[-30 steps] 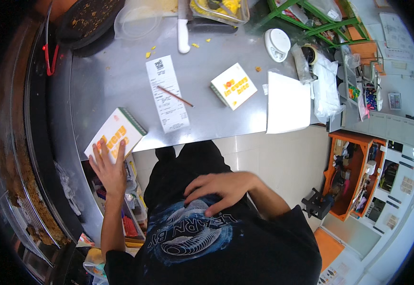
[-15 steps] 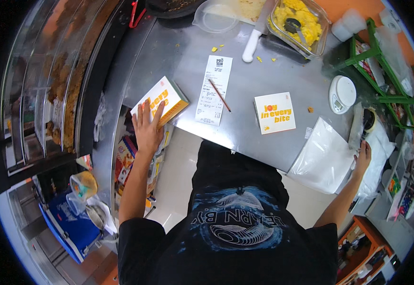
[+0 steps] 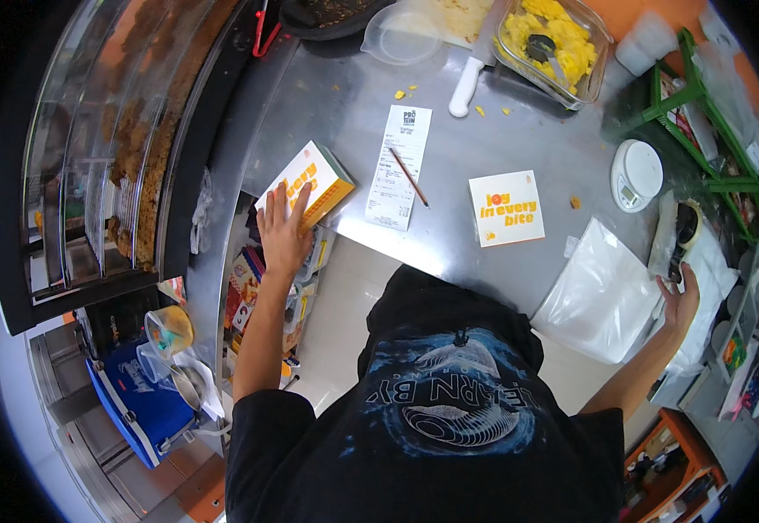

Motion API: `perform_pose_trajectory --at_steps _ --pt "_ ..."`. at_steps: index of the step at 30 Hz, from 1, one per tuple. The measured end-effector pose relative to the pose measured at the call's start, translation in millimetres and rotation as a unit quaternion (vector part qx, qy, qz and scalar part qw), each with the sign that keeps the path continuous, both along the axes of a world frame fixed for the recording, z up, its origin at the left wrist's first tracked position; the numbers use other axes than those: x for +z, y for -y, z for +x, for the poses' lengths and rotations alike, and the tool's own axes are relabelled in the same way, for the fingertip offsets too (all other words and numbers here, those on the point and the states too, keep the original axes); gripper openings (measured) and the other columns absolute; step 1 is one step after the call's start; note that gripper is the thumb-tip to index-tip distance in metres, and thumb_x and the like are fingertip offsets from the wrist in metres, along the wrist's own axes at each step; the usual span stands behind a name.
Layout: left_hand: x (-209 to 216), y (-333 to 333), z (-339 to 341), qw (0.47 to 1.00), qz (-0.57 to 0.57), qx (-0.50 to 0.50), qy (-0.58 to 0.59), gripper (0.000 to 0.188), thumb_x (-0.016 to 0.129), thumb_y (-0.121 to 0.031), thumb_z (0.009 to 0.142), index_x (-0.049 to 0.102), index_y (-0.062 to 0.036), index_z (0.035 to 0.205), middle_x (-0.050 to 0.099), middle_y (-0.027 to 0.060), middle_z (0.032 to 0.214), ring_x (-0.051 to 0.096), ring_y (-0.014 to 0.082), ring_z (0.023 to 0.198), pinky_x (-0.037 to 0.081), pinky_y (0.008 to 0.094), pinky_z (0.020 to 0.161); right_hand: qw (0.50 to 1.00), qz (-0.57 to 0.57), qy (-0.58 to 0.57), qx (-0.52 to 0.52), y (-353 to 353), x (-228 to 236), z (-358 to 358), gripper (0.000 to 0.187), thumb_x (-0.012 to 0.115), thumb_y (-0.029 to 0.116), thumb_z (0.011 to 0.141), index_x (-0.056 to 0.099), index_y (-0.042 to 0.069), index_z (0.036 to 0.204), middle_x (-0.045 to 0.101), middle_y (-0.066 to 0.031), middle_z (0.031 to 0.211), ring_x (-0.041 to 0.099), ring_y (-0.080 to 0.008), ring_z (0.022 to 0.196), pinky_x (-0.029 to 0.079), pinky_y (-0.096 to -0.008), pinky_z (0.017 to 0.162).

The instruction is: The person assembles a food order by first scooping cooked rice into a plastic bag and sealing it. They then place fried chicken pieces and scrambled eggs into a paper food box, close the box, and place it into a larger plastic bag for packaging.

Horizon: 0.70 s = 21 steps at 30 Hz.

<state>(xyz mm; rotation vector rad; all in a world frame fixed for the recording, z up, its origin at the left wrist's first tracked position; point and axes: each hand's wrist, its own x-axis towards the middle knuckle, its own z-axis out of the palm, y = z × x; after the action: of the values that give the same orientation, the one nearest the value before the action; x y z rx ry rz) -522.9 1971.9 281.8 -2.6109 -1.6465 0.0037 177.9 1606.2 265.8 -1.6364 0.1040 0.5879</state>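
My left hand (image 3: 285, 235) lies with its fingers spread over the top of a white box (image 3: 317, 174) with orange lettering and an orange side, at the table's front left edge. My right hand (image 3: 679, 301) is at the right end of the table, fingers apart, with their tips close to a tape roll (image 3: 687, 225) and a clear plastic packet (image 3: 664, 240). Whether the fingertips touch either is hard to make out. Just left of that hand lies a stack of clear plastic bags (image 3: 596, 296). A flat white square card or box (image 3: 507, 209) with the same lettering sits mid-table.
A printed receipt (image 3: 399, 170) with a pencil (image 3: 409, 179) across it lies on the metal table (image 3: 318, 96). Further back are a white-handled knife (image 3: 465, 87), a glass dish of yellow food (image 3: 562, 48) and a clear bowl (image 3: 404, 33). A white scale (image 3: 637, 174) stands by a green rack (image 3: 702, 113).
The view has shifted slightly. My right hand has moved up toward the tape roll and its fingers have spread. My left hand stays on the white box.
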Motion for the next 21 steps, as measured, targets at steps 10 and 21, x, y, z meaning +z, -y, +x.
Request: perform_pose_trajectory --at_steps 10,21 --pt "16.0 -13.8 -4.1 0.999 -0.046 -0.008 0.027 0.105 0.081 -0.009 0.071 0.031 -0.0352 0.16 0.036 0.019 0.16 0.036 0.0434 0.146 0.032 0.0599 0.117 0.974 0.186 0.121 -0.046 17.9 -54.7 -45.9 0.013 0.051 -0.002 0.095 0.061 -0.007 0.1 0.057 -0.0149 0.121 0.061 -0.0199 0.11 0.049 -0.062 0.11" --pt "49.0 -45.3 -12.4 0.978 -0.164 -0.008 0.127 0.114 0.078 -0.005 0.063 0.028 -0.0349 0.16 0.043 0.0216 0.156 0.045 0.0445 0.14 0.039 0.0505 0.116 0.948 -0.037 0.229 0.215 61.2 -56.8 15.0 0.012 0.059 0.008 0.102 0.066 -0.001 0.104 0.065 -0.0057 0.111 0.066 -0.0144 0.093 0.057 -0.0444 0.102"
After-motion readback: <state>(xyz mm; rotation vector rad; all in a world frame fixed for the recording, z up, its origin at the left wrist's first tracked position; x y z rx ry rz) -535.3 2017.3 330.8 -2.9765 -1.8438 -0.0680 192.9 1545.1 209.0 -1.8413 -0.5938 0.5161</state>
